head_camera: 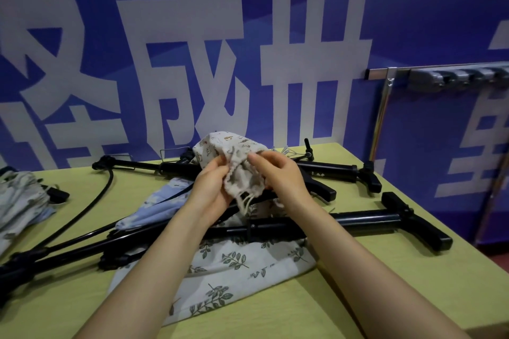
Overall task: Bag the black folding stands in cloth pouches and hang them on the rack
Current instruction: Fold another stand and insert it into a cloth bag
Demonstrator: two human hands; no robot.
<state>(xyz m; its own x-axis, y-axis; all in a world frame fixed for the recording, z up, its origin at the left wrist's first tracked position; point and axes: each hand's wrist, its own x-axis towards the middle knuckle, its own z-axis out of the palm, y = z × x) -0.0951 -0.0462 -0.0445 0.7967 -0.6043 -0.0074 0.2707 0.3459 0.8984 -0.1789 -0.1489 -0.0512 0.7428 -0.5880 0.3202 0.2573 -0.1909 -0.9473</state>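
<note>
Both hands hold a pouch [234, 162] up over the middle of the table [413, 297]. Stands [303, 224] lie across the table under it. Another pouch [220, 283] lies under the near stand. The rack [440, 74] hangs behind, right.

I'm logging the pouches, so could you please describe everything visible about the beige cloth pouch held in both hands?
The beige cloth pouch with small brown printed motifs looks like coarse, soft fabric, crumpled and limp. It is held up above the yellow-green table and the black folding stands. The left hand and the right hand pinch its gathered mouth, where a pale drawstring dangles. Nothing shows whether it holds anything.
</note>
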